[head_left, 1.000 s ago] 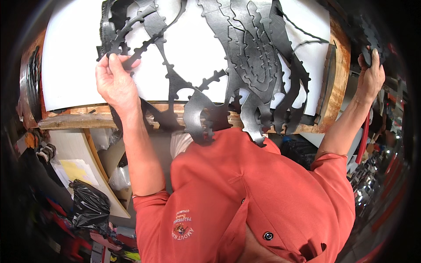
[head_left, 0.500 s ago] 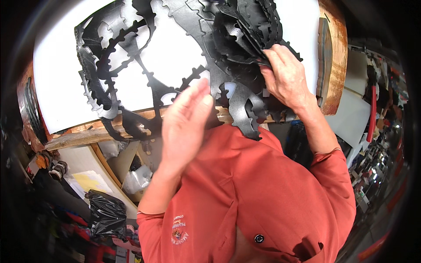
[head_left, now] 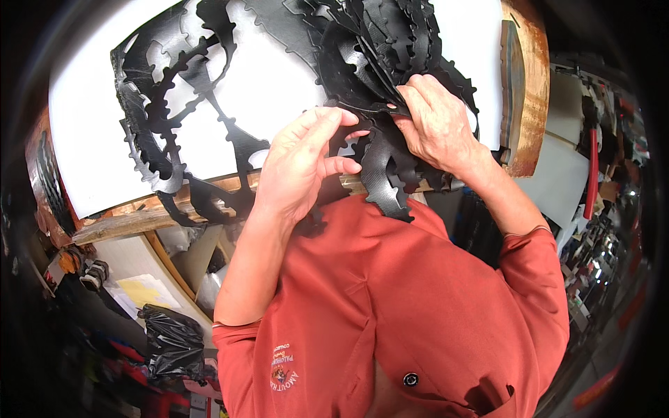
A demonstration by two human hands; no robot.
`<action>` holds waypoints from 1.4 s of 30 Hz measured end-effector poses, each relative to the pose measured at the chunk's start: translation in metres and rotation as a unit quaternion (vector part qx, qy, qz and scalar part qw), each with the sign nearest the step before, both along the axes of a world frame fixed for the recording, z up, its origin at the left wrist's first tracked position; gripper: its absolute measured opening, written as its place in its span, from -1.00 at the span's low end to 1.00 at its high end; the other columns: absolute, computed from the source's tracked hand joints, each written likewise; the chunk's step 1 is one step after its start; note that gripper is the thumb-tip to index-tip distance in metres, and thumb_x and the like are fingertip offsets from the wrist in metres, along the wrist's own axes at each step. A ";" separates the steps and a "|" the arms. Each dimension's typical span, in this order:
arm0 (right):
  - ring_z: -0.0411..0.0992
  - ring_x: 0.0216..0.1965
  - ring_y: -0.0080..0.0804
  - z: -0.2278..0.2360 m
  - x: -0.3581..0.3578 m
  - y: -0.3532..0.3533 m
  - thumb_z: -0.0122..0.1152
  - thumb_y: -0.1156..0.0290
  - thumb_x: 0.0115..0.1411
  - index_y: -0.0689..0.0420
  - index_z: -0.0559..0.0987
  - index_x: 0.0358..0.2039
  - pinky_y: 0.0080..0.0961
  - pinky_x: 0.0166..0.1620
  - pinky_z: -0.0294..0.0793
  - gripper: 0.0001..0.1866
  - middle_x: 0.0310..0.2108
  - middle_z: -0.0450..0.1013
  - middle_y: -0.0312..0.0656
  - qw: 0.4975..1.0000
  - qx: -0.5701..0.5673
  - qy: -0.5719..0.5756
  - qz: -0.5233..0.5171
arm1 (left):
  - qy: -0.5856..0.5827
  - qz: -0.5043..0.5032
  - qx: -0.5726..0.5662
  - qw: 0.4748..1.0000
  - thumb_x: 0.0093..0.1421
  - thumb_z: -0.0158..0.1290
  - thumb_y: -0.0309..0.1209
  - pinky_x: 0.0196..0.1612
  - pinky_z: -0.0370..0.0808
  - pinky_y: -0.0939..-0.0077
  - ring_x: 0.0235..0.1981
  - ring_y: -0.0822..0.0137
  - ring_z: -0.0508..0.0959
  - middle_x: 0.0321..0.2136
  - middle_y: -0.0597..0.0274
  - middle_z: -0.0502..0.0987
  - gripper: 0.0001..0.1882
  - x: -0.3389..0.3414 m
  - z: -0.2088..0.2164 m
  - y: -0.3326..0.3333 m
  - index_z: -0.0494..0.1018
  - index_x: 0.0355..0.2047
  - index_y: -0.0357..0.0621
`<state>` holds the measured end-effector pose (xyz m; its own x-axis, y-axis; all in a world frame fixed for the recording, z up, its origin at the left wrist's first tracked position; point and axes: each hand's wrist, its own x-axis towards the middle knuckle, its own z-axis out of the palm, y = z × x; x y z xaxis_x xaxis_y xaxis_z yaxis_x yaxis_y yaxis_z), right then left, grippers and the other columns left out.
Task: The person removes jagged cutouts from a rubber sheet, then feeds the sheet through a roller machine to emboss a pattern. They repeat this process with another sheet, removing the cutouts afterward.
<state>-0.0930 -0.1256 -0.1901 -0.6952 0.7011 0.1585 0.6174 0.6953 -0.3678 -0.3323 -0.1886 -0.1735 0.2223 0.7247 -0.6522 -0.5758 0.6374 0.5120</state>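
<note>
A black, textured leather-like sheet (head_left: 282,24), cut through with large holes and notched along its edges, spreads over the white work surface (head_left: 261,66). Toward the right it is gathered into a layered, folded bundle (head_left: 414,42). My right hand (head_left: 439,125) grips the near edge of that bundle, thumb below and fingers on top. Left of it, my left hand (head_left: 296,157) holds nothing, its fingers and thumb curved and apart beside the dangling strips. One strip (head_left: 383,181) droops over the front edge against my red shirt.
A wooden rail (head_left: 132,226) runs along the front of the surface, and a wooden board (head_left: 526,97) borders its right side. Below on the left are a black plastic bag (head_left: 171,341) and papers (head_left: 146,292). A red bar (head_left: 591,174) stands at the right.
My left hand has swung up and closer to my right hand, its fingers parting from a flatter pose. My right hand has shifted slightly left with the bundle, dragging the sheet along.
</note>
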 end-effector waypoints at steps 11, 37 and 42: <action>0.46 -0.39 -0.07 -0.005 -0.008 0.002 0.44 0.43 0.08 0.21 0.51 -0.32 -0.20 -0.33 0.51 -0.74 -0.40 0.39 -0.08 0.997 -0.045 0.061 -0.007 | -0.147 0.046 0.063 0.986 0.55 0.00 -0.27 -0.12 0.70 0.27 -0.14 0.38 0.60 -0.10 0.16 0.60 -0.71 -0.002 -0.027 -0.001 0.56 -0.22 -0.22; 0.46 -0.16 -0.65 0.008 0.016 0.024 0.15 0.25 0.52 0.26 0.67 0.06 -0.56 -0.06 0.51 -0.65 -0.16 0.60 -0.36 0.772 -0.535 0.296 -0.174 | 0.291 -0.028 0.200 0.935 0.06 0.49 -0.38 -0.04 0.71 0.39 -0.06 0.26 0.63 -0.11 -0.02 0.53 -0.26 0.070 -0.011 0.029 0.29 0.11 -0.38; 0.44 -0.21 -0.68 0.006 0.018 0.024 0.18 0.24 0.50 0.25 0.68 -0.02 -0.57 -0.14 0.50 -0.68 -0.22 0.58 -0.41 0.779 -0.540 0.258 -0.187 | 0.267 -0.021 0.171 0.948 0.14 0.40 -0.46 -0.01 0.71 0.39 -0.05 0.27 0.63 -0.10 0.01 0.55 -0.38 0.065 -0.009 0.031 0.32 0.09 -0.40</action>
